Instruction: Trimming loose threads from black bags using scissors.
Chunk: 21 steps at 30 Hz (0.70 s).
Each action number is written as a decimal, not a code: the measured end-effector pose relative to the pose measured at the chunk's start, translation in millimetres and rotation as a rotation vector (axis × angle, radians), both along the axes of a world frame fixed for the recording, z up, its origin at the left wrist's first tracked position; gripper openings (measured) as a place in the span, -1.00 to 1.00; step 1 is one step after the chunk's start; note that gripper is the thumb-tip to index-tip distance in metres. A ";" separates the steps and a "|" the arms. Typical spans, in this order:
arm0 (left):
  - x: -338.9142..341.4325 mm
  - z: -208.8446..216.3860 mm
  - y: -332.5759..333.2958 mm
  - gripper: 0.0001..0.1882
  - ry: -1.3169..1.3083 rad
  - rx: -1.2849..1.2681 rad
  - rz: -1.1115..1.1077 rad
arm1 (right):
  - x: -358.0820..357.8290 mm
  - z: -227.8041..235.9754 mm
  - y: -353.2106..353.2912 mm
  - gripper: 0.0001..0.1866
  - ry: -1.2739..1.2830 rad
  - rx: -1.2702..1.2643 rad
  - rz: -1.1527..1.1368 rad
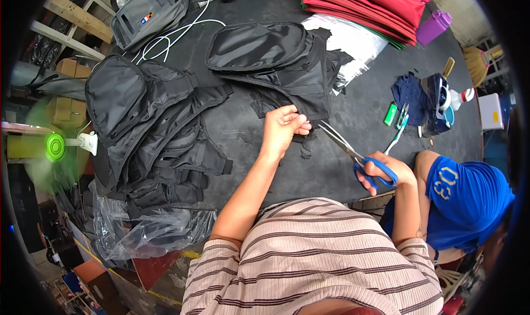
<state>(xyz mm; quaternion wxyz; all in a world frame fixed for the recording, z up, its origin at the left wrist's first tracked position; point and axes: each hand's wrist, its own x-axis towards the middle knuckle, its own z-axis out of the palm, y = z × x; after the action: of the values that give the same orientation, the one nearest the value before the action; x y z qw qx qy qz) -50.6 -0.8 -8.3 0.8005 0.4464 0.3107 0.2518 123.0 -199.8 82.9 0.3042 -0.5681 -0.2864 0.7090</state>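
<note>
Matt black cloth bags point(165, 127), shiny metal scissors point(353, 152) with blue plastic grips

Bright, even daylight, soft shadows, sharp centre, fisheye bending and dark vignette at edges.

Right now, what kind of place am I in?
Probably a small bag-sewing workshop: black bag pieces piled on the table, folded red fabric, and scissors in your right hand.
</note>
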 end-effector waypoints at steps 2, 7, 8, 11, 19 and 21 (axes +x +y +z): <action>-4.7 3.6 3.5 -0.70 -0.022 -0.037 -0.034 | -3.9 2.1 7.3 -0.40 0.013 0.010 -0.035; -11.1 5.2 9.4 -0.55 -0.008 -0.137 -0.086 | -8.5 5.0 19.7 -0.42 -0.046 -0.039 -0.002; -11.7 4.3 9.5 -0.55 -0.008 -0.137 -0.084 | -9.9 5.1 21.8 -0.42 -0.081 -0.062 0.012; -12.0 3.0 7.1 -0.52 -0.048 -0.210 -0.066 | -14.2 3.6 29.5 -0.42 -0.122 -0.082 0.031; -11.4 8.1 -0.8 -0.42 -0.061 -0.180 -0.025 | -21.6 -12.8 45.6 -0.43 -0.130 -0.036 0.034; -11.1 8.3 -1.9 -0.39 -0.077 -0.195 -0.020 | -22.4 -15.6 48.0 -0.44 -0.146 -0.002 0.045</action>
<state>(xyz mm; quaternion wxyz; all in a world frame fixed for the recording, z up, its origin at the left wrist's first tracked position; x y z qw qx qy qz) -61.7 -2.7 0.0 0.8541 0.3594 0.2981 0.2293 100.6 -151.8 67.2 0.2660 -0.6121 -0.3197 0.6726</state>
